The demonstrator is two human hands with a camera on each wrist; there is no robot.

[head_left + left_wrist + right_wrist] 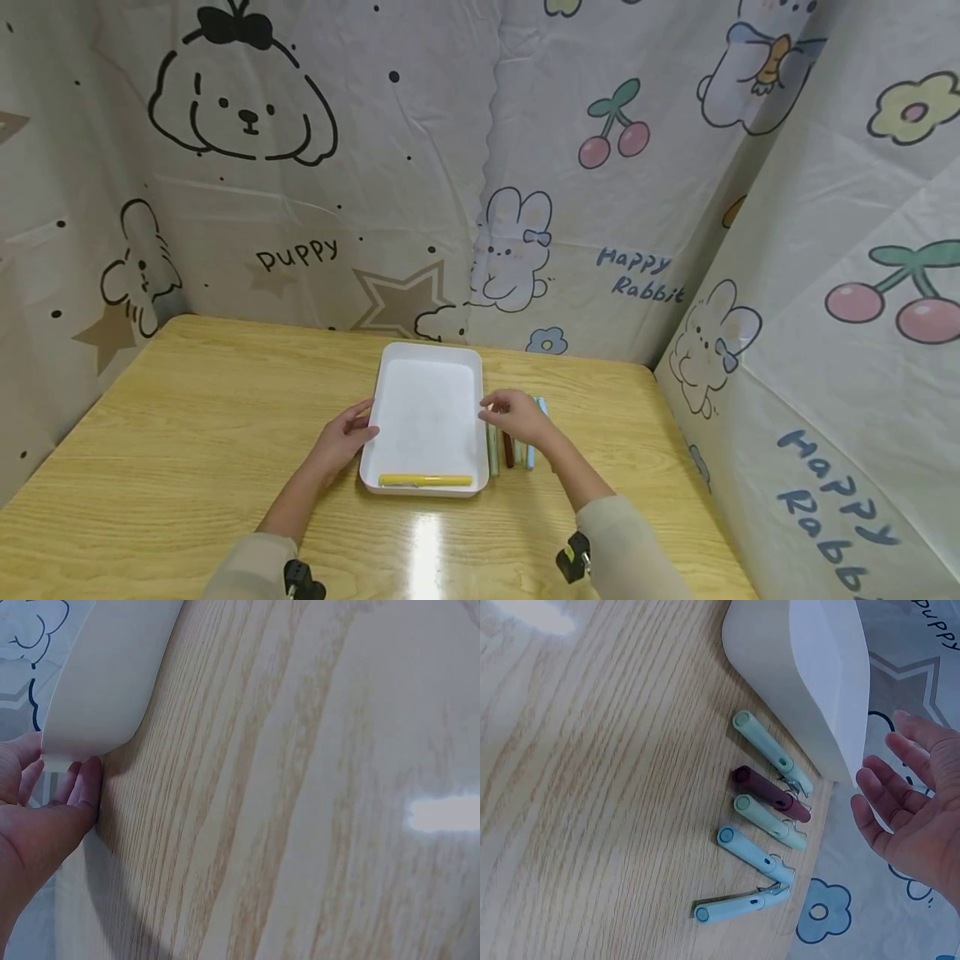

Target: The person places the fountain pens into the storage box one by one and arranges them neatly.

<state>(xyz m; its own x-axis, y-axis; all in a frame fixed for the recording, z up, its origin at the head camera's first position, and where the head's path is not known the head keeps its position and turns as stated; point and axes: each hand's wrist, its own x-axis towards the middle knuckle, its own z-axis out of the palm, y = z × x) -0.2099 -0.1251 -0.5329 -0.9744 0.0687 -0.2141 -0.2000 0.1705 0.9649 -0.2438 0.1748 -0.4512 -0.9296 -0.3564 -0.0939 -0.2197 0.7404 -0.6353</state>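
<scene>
A white rectangular tray [431, 400] lies on the table, with a yellow pen [425, 481] along its near end. My left hand [341, 442] holds the tray's left side, thumb at the rim and the other fingers low against the wall, as the left wrist view shows. Over the right rim hovers my right hand [520, 417], fingers loosely bent with nothing between them. Below it, beside the tray, several clipped pens lie in a row: a green pen [763, 741], a dark red pen [769, 793], another green pen [769, 821] and blue pens [750, 853].
The wooden table [247, 400] extends on both sides of the tray. A printed cloth [420, 167] with cartoon animals hangs behind the table's far edge and down its sides. Light glares off the tabletop in front of the tray.
</scene>
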